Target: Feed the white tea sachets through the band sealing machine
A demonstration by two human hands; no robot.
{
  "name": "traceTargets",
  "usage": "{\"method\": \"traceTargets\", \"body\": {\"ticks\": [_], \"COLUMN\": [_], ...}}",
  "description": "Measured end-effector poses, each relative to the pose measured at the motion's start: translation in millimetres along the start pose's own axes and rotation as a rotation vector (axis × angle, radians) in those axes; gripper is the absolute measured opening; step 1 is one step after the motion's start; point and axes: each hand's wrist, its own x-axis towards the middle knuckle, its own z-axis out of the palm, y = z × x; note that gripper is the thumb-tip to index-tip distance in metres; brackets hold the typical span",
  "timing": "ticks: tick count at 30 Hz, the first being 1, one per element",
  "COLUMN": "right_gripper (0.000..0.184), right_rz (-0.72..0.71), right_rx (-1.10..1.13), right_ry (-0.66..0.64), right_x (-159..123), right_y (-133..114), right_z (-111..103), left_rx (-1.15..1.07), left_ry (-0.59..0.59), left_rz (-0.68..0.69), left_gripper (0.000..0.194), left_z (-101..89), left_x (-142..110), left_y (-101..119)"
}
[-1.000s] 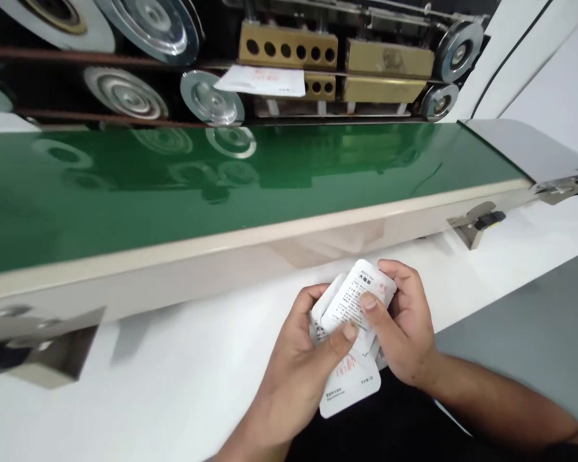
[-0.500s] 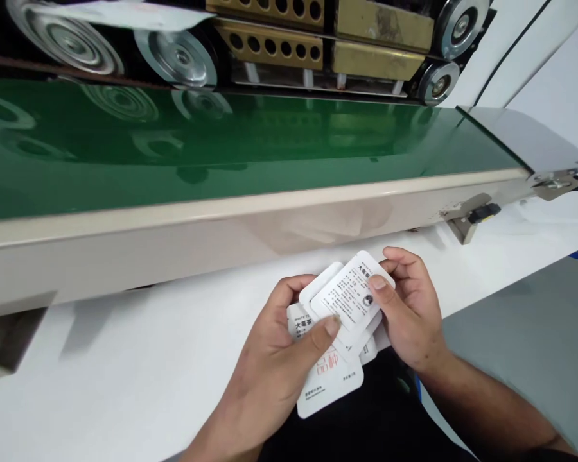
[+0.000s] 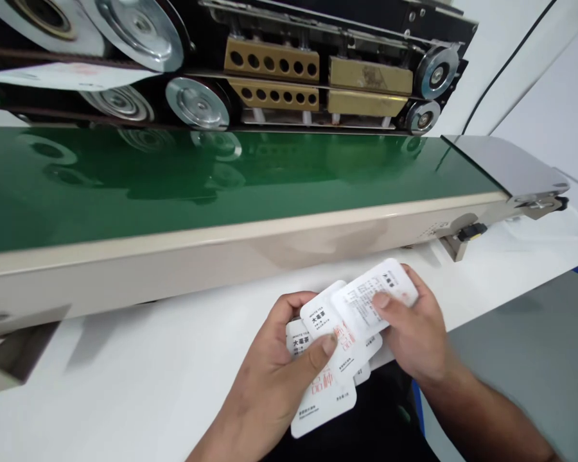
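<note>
My left hand (image 3: 274, 366) grips several white tea packets (image 3: 322, 410), spread in an overlapping fan, with the thumb pressed on top. They have rounded corners, "WHITE TEA" lettering and red print. Between the thumb and fingers of my right hand (image 3: 419, 327) is a single tea packet (image 3: 359, 308), its side with small printed text facing up. This packet overlaps the upper right of the fan. Both hands are held close together over the front of the white table (image 3: 173, 372); the fingers beneath the packets are mostly hidden.
Behind my hands runs a green conveyor belt (image 3: 289, 179) with a beige side rail (image 3: 250, 247). Above it are metal rollers (image 3: 197, 102) and brass blocks (image 3: 274, 61). A white sheet-like piece (image 3: 72, 76) lies among the rollers at left. A black knob (image 3: 472, 231) sticks out at right.
The right-hand packet has shifted right and turned more sideways, uncovering the red-printed packet beneath it in my left hand. My view has tilted up, showing more of the machine.
</note>
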Motion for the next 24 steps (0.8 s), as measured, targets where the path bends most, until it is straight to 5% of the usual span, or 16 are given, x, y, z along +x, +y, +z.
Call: {"method": "traceTargets", "body": {"ticks": [4, 6, 11, 16, 24], "right_gripper": [0.02, 0.022, 0.028, 0.047, 0.033], "right_rz": [-0.378, -0.5, -0.456, -0.383, -0.345], "right_rx": [-0.193, -0.414, -0.73, -0.844, -1.049], "right_ry": [0.143, 0.109, -0.302, -0.554, -0.596], "right_x": [-1.3, -4.0, -7.5, -5.6, -5.9], "right_y": [-16.0, -20.5, -13.5, -15.4, -27.6], "right_z": [-5.0, -4.8, -3.1, -5.8, -14.2], "left_rx": [-0.008, 0.022, 0.087, 0.096, 0.047], "left_ry": [0.006, 0.019, 0.053, 0.092, 0.137], "left_rz": [-0.018, -0.017, 0.017, 0.045, 0.038], "left_gripper": [0.049, 0.049, 0.047, 0.043, 0.053], "left_z": [-0.3, 0.8, 4.7, 3.2, 7.1], "left_x": [0.9, 1.4, 1.9, 2.2, 4.4], "left_y": [-1.2, -0.5, 2.3, 1.7, 1.9]}}
